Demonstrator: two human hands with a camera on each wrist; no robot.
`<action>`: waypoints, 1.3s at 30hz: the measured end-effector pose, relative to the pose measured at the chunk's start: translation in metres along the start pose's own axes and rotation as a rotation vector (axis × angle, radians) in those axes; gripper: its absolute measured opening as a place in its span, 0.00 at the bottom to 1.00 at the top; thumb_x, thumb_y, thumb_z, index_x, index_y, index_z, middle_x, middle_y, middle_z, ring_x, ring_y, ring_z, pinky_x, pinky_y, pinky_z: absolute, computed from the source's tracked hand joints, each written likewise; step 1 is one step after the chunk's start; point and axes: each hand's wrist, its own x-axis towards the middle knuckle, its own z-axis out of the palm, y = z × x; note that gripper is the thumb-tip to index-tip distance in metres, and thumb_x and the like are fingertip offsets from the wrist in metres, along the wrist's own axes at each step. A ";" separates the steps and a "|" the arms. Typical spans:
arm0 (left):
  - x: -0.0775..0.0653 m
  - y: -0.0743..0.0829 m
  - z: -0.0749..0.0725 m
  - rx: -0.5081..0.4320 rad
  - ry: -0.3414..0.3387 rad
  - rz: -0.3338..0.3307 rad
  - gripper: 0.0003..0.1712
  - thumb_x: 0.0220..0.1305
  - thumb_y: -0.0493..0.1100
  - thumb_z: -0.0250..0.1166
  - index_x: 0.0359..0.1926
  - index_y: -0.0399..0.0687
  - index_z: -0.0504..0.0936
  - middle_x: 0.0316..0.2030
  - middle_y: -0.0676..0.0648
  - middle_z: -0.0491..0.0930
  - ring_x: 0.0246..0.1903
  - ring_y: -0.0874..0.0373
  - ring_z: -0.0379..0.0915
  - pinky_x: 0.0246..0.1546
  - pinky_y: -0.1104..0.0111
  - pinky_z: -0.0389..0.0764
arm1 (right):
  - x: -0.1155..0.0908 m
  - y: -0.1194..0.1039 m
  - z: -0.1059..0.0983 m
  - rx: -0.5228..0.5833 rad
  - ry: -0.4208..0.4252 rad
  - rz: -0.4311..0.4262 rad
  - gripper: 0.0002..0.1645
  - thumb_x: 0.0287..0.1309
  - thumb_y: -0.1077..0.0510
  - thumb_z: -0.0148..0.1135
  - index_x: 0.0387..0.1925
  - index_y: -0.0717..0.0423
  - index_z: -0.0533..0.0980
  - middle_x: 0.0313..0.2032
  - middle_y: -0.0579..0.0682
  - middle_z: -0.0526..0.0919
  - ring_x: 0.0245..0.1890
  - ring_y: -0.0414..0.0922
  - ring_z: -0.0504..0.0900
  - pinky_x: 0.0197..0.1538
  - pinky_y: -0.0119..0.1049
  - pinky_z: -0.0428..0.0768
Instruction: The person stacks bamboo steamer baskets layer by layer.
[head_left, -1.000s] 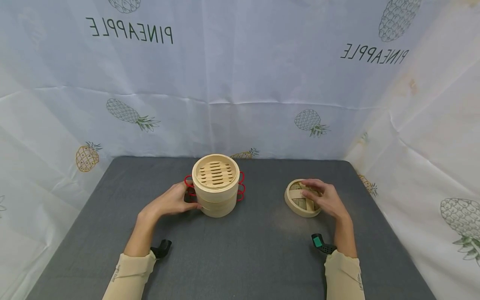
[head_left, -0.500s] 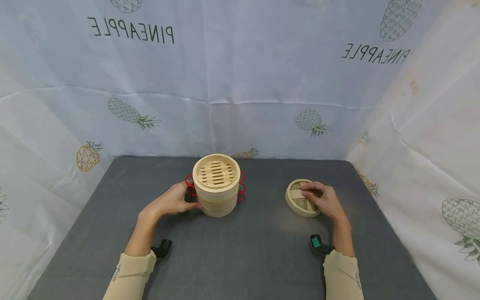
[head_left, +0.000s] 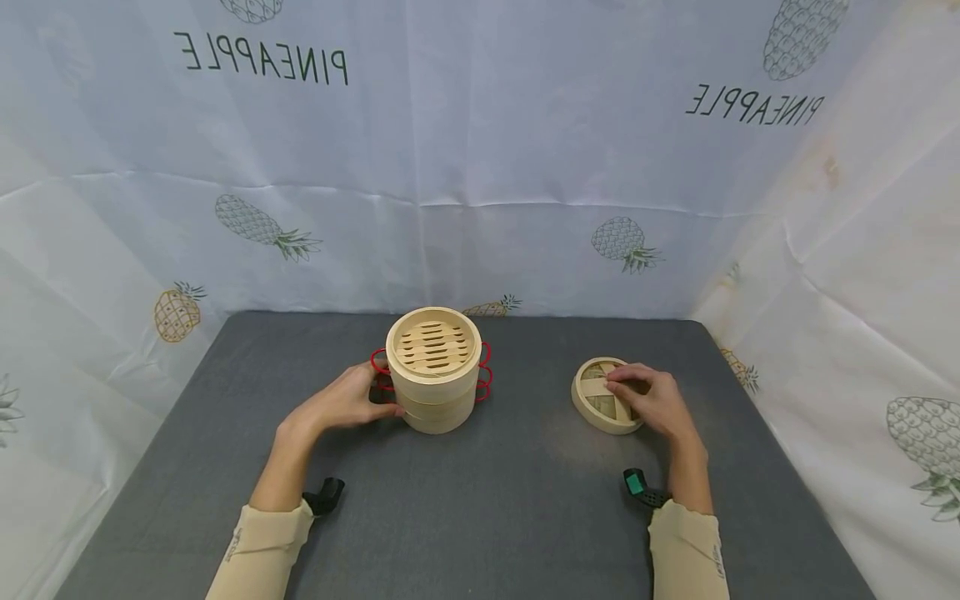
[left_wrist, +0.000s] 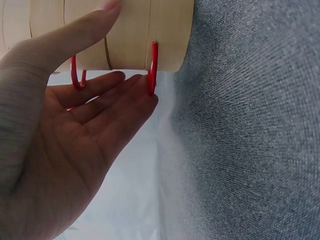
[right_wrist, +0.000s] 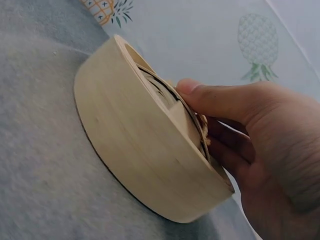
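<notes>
A stack of bamboo steamer baskets (head_left: 433, 375) with red handles (head_left: 483, 372) stands left of centre on the table. Its slatted top tier is uncovered. My left hand (head_left: 347, 402) rests at its left side, thumb against the wall and extended fingers (left_wrist: 120, 117) by the handles, which the left wrist view shows close up. To the right, the round bamboo steamer lid (head_left: 592, 408) lies on the table. Over its top, my right hand (head_left: 660, 404) pinches the lid's middle with thumb and fingers. The right wrist view shows the thumb (right_wrist: 215, 100) there; the fingers are partly hidden.
The dark grey table (head_left: 495, 517) stretches between the stack and the lid and toward the front. A white curtain (head_left: 480, 150) printed with pineapples hangs right behind the table's far edge and along the sides. Each wrist carries a black camera mount (head_left: 324, 497).
My right thumb and fingers have drawn closer together on the lid, from a wider spread into a pinch. The left hand and the steamer stack stay in place.
</notes>
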 end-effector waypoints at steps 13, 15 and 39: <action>0.000 0.001 0.000 -0.002 -0.002 -0.004 0.37 0.63 0.44 0.81 0.67 0.35 0.76 0.59 0.36 0.86 0.56 0.42 0.88 0.52 0.54 0.92 | -0.002 0.008 -0.004 0.028 0.001 -0.042 0.07 0.71 0.61 0.72 0.46 0.59 0.90 0.50 0.63 0.91 0.44 0.22 0.82 0.44 0.19 0.81; 0.001 0.001 0.000 0.002 -0.002 -0.007 0.37 0.63 0.44 0.81 0.67 0.35 0.76 0.59 0.36 0.86 0.55 0.42 0.88 0.51 0.54 0.92 | -0.002 0.008 -0.004 0.034 0.000 -0.050 0.07 0.71 0.62 0.72 0.46 0.59 0.90 0.50 0.64 0.90 0.44 0.22 0.83 0.43 0.19 0.81; 0.001 -0.001 0.001 0.016 0.002 0.002 0.36 0.63 0.45 0.81 0.66 0.34 0.77 0.57 0.36 0.87 0.53 0.44 0.89 0.50 0.56 0.92 | -0.003 0.003 -0.002 0.043 -0.007 -0.092 0.07 0.72 0.68 0.67 0.47 0.63 0.88 0.52 0.65 0.89 0.45 0.24 0.82 0.43 0.17 0.80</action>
